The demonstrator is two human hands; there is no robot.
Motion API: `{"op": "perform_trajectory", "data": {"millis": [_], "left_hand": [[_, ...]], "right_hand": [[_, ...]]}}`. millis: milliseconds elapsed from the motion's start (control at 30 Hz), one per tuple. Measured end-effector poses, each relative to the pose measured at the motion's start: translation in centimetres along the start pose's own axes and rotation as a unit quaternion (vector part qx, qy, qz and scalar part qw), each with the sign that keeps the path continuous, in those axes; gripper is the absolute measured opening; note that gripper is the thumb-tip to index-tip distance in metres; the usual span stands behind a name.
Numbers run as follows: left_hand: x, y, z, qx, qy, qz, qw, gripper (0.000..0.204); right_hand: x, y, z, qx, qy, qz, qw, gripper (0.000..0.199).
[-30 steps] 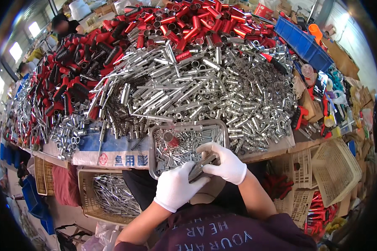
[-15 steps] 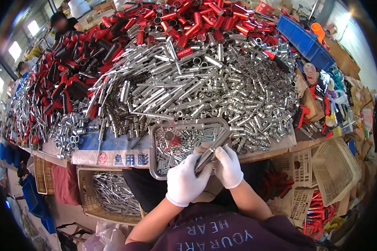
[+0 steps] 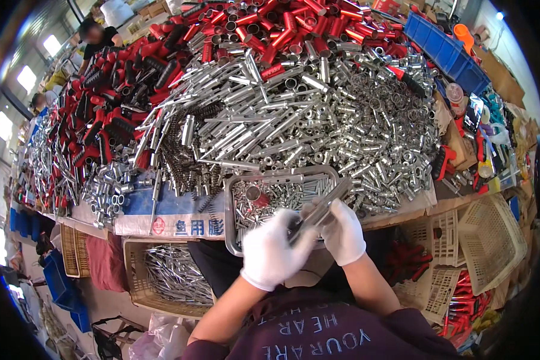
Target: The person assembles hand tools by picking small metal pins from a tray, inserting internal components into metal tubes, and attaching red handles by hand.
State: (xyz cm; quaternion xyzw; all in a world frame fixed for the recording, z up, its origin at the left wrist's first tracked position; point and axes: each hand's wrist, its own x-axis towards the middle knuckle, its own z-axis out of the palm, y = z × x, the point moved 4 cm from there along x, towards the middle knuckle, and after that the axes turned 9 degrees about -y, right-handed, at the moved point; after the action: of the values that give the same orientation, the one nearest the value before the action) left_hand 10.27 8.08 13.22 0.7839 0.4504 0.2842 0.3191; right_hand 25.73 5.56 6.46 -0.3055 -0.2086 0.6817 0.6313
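Both hands wear white gloves with bare fingertips. My left hand (image 3: pixel 275 249) is closed round the lower end of a long silvery metal part (image 3: pixel 325 206), tube-like and slightly blurred. My right hand (image 3: pixel 345 234) grips the same part farther up, thumb along its side. The part tilts up to the right, above the near right corner of a metal tray (image 3: pixel 230 210). Small screws and fittings (image 3: pixel 282 201) fill that tray, and a short red-lined ring (image 3: pixel 253 193) lies among them. Whether the held part is one piece or several, I cannot tell.
Beyond the tray, heaps of silvery rods (image 3: pixel 252 129), springs (image 3: pixel 180 144) and red tubes (image 3: pixel 282 36) cover the table. Red-and-black handles (image 3: pixel 111 120) pile at the left, a blue bin (image 3: pixel 447 54) stands far right. Below are crates of rods (image 3: pixel 139 282) and red parts (image 3: pixel 456 303).
The whole view has shifted slightly, with the table further right in the picture. My left hand has turned a little and is blurred; both hands still hold the metal part.
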Motion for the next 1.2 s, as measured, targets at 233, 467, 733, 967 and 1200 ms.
{"op": "perform_trajectory", "data": {"millis": [233,467,733,967,1200], "left_hand": [[3.3,-5.7,-4.7,0.183,0.016,0.035,0.982,0.038],[4.0,-4.4,-5.8,-0.247,-0.049,-0.15,0.956,0.021],[5.3,-1.7,-6.2,0.027,-0.136,-0.072,0.988,0.023],[3.0,-0.7,-0.4,0.074,-0.053,-0.059,0.994,0.022],[1.4,-0.8,-4.4,0.152,-0.024,-0.051,0.987,0.022]], "right_hand": [[1.1,0.9,0.3,0.169,-0.109,0.11,0.973,0.043],[0.3,0.9,1.7,-0.098,-0.148,0.215,0.96,0.038],[0.6,1.0,3.5,-0.37,-0.19,0.25,0.875,0.023],[0.7,1.3,3.0,-0.401,-0.14,0.205,0.882,0.044],[0.3,0.8,4.2,-0.373,-0.123,0.242,0.887,0.022]]}}
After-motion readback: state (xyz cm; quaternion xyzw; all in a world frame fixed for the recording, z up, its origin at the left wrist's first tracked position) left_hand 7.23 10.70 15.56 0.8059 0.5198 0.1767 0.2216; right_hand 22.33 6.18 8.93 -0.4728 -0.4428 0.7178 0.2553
